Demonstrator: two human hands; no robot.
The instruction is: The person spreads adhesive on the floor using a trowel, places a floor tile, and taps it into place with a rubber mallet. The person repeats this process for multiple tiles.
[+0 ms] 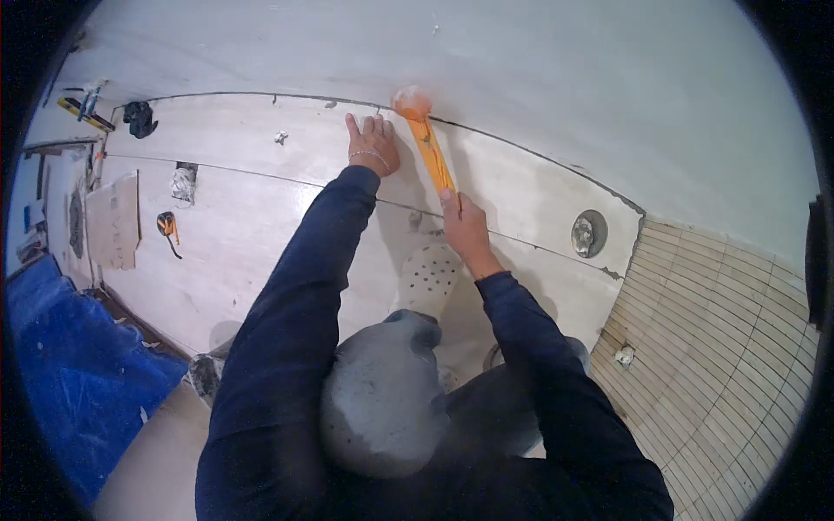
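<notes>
The orange-handled mallet lies slanted across the big pale floor tile in front of me, its rounded head blurred right over the dark joint where this tile meets the next one further off. My right hand has its grip wrapped tight round the lower end of the handle, fingers closed about it, which I judge gives me the longest swing onto the tile's edge. My left hand rests flat on the tile just beside the mallet head, fingers spread and holding nothing, a thin bracelet at the wrist; pressed there, it seems meant to steady the tile and feel how it sits. Below my hands my knee, dusted grey, and a white perforated shoe bear on the same tile. To the right a round drain opening is cut into the tile near its corner, and beyond it runs a field of small beige mosaic tiles. To the left a tape measure lies on the tile, a flat piece of brown cardboard beside it, a dark glove further off, and a blue tarpaulin covers the floor at the lower left.
</notes>
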